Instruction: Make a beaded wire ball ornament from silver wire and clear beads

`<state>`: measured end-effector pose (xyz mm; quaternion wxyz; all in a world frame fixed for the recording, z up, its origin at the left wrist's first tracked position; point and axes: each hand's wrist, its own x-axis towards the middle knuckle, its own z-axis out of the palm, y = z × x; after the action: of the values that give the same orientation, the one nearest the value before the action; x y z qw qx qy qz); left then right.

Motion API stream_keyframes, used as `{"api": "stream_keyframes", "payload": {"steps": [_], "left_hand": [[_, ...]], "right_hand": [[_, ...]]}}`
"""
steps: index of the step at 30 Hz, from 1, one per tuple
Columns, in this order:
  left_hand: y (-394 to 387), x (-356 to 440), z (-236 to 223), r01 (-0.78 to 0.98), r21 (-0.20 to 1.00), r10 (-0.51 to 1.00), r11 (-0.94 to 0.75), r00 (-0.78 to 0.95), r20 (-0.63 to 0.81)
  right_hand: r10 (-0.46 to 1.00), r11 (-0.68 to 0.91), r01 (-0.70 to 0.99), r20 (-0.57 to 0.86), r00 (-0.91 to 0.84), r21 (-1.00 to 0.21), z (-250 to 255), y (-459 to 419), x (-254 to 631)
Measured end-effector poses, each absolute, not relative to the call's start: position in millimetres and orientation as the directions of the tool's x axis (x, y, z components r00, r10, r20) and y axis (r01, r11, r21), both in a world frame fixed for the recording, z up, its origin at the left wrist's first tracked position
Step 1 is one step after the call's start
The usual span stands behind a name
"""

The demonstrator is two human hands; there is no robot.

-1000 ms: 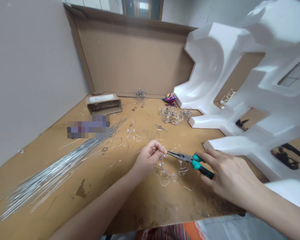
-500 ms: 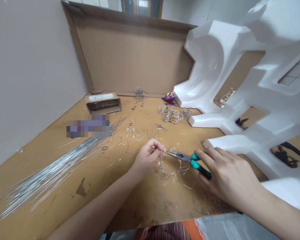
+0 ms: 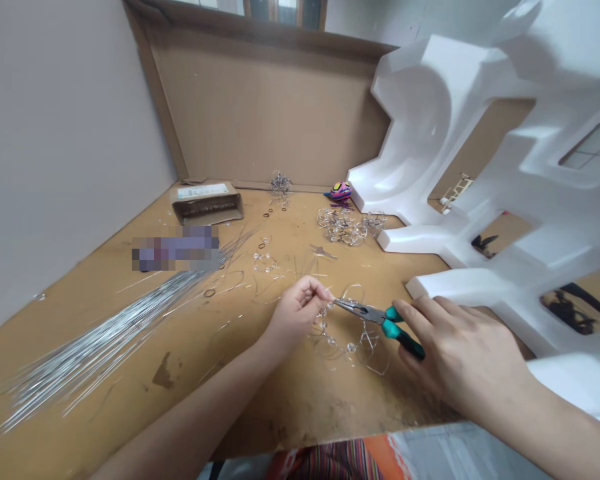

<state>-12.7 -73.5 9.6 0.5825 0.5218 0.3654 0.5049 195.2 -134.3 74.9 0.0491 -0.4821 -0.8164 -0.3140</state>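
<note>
My right hand (image 3: 460, 347) is closed around the teal and black handles of a pair of needle-nose pliers (image 3: 367, 312). Its narrow jaws point left and meet the fingertips of my left hand (image 3: 300, 310). Thumb and forefinger of that left hand pinch one end of a beaded wire piece (image 3: 350, 347), a loop of thin silvery wire with clear beads. The loop hangs below the pliers, just over the table or touching it; I cannot tell which. What exactly sits between the jaws is too small to make out.
A bundle of straight wires (image 3: 115, 340) lies at left beside a small open cardboard box (image 3: 207, 203). Finished-looking wire clusters (image 3: 343, 227) sit toward the back, near a colourful ball-like object (image 3: 340, 191). White foam packing (image 3: 415, 127) lines the right side; a cardboard wall (image 3: 270, 107) stands behind.
The pliers' jaws have shifted very slightly and the beaded loop has swung a little to the right. Both hands stay almost in place, with their grips unchanged.
</note>
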Motion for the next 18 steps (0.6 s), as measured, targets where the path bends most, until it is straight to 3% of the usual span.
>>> {"api": "stream_keyframes", "payload": {"steps": [4, 11, 18], "left_hand": [[-73.5, -12.4, 8.9, -0.191, 0.979, 0.969, -0.076, 0.216, 0.117], [-69.2, -16.4, 9.9, -0.284, 0.957, 0.959, 0.053, 0.283, 0.031], [-68.9, -14.5, 13.9, -0.259, 0.958, 0.937, 0.124, 0.348, -0.027]], "right_hand": [[0.810, 0.331, 0.840, 0.328, -0.487, 0.430, 77.1, -133.3, 197.0], [0.852, 0.332, 0.873, 0.283, -0.440, 0.358, 78.2, -131.5, 198.9], [0.869, 0.324, 0.893, 0.275, -0.411, 0.313, 70.1, -130.1, 205.4]]}}
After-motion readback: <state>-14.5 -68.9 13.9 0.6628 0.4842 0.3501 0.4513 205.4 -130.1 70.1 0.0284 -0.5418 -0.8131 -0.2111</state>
